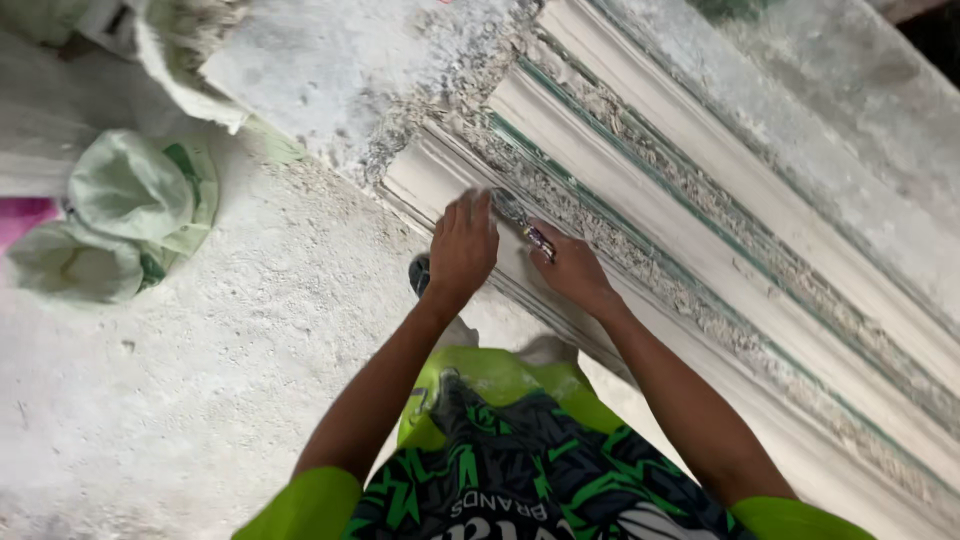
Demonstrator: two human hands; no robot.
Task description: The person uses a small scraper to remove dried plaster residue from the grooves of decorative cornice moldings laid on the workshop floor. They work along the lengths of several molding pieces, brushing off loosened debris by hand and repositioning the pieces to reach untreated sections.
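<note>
A long white plaster moulding with ridges and green-edged crumbly grooves runs diagonally from the upper middle to the lower right. My left hand lies flat, fingers together, on its near ridge. My right hand grips a small metal scraping tool with a dark handle; its blade touches the rough groove just beyond my left fingertips. My green and black patterned shirt fills the bottom middle.
Dusty white plaster floor spreads to the left. A crumpled green and white sack lies at the left, with a pink object at the edge. A rough plaster slab sits above the moulding's end.
</note>
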